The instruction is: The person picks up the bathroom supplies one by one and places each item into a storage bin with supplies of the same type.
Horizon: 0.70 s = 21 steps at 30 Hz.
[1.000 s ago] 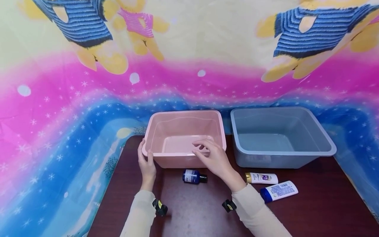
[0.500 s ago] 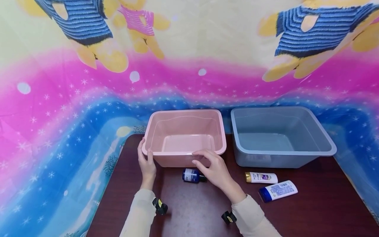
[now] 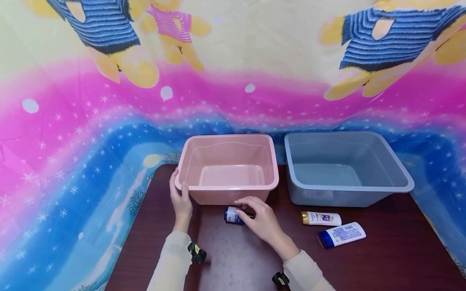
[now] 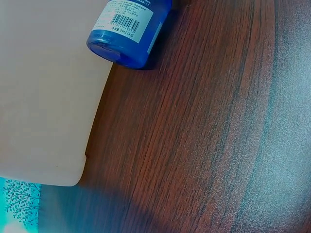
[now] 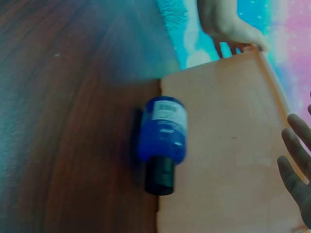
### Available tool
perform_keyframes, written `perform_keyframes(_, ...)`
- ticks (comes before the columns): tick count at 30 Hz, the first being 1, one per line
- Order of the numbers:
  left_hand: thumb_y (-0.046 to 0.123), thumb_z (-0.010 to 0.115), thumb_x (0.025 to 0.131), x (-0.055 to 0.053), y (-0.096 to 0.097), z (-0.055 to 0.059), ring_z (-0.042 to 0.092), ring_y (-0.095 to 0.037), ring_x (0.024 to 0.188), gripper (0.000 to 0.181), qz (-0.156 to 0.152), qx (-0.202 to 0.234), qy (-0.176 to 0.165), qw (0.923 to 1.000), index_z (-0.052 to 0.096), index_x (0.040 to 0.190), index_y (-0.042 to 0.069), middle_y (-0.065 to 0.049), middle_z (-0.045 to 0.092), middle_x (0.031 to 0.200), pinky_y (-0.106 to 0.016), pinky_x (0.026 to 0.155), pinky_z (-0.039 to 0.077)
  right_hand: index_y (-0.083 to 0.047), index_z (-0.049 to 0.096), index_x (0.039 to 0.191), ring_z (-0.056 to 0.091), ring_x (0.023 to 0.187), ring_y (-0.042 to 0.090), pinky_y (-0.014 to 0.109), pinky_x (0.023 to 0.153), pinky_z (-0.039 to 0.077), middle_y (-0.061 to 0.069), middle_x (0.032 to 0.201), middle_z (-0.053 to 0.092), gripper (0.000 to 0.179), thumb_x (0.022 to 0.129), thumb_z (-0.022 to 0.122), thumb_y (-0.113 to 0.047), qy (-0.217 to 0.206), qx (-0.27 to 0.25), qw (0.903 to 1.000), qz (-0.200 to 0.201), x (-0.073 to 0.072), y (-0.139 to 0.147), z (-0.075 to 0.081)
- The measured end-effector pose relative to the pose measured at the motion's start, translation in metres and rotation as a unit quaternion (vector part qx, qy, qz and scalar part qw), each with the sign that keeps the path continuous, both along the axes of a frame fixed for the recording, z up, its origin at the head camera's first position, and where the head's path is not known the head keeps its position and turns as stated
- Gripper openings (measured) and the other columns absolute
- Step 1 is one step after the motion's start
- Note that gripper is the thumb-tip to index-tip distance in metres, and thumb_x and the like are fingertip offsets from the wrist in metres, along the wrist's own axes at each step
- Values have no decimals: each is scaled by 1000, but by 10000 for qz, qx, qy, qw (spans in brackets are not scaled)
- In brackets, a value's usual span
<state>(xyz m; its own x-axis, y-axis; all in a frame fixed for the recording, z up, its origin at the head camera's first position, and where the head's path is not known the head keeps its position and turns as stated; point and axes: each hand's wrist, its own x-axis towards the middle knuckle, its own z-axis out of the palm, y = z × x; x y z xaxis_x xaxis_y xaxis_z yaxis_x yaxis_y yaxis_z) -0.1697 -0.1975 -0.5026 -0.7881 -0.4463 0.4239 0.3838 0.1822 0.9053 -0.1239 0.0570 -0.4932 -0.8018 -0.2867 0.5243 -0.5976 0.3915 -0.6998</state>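
Note:
At the front left corner of a pink plastic basin (image 3: 214, 197), my left hand (image 3: 181, 208) grips the rim, thumb in front and fingers along the side. A small blue bottle (image 3: 231, 215) with a black cap lies on its side before the basin. My right hand (image 3: 265, 221) hovers over the cap end, fingers loosely bent and thumb apart, holding nothing; it partly hides the bottle in the head view. In the right wrist view the whole bottle (image 5: 164, 128) shows, with the fingers (image 5: 294, 145) off to the right. The left wrist view shows the bottle's base (image 4: 121, 46).
A grey-blue basin (image 3: 349, 188) stands right of the pink one. Before it lie a white bottle with a gold cap (image 3: 322, 218) and a white bottle with a blue cap (image 3: 344, 235). A printed cloth (image 3: 233, 101) hangs behind the dark wooden table (image 3: 233, 262).
My right hand has come down and toward me, from over the pink basin's front rim to over the blue bottle. The left hand has stayed at the basin's corner.

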Motion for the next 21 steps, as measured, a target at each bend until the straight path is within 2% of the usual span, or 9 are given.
perform_keyframes(6,1,50,97,-1,-1,0,38,-29,138,51,-30,43,-55,10000,39,146,-4,-18,42,151,-45,113,29,-16,74,107,64,87,18,28,79,53,-7,99,69,23,84,80,-17,-116,209,9997,-75,2,-1,-15)
perform_keyframes(14,3,51,97,0,-1,-1,38,-29,138,50,-19,40,-47,10000,39,146,-4,-18,41,151,-47,113,28,-15,74,106,62,84,19,27,75,50,1,94,70,26,82,82,-15,-181,320,9990,-261,5,-1,-36)
perform_keyframes(21,0,51,96,0,0,0,38,-30,138,51,-14,32,13,10000,39,145,-5,-19,42,151,-34,112,30,-13,74,105,63,85,17,28,75,51,-1,96,70,27,80,84,-16,-187,338,9986,-363,2,0,-52)
